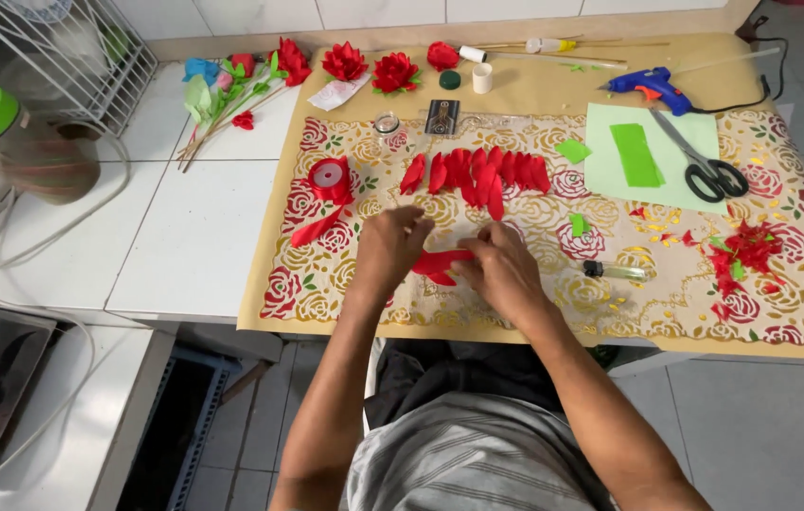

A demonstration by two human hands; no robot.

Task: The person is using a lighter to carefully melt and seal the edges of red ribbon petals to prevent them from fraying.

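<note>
My left hand (390, 248) and my right hand (499, 268) meet over the patterned mat (799, 312). Between them both hands pinch a piece of red ribbon (440, 264), partly hidden by the fingers. A row of folded red ribbon petals (477, 173) lies just beyond the hands. A spool of red ribbon (330, 180) with a loose tail sits to the left of my left hand. A small lighter (616, 272) lies to the right of my right hand.
Finished red ribbon roses (369, 66) and stemmed flowers (231, 90) lie at the back. A blue glue gun (649, 89), black scissors (705, 161) and green paper (636, 154) sit back right. Red scraps (747, 255) lie at right. A wire rack (61, 47) and a green-lidded jar (4, 132) stand at left.
</note>
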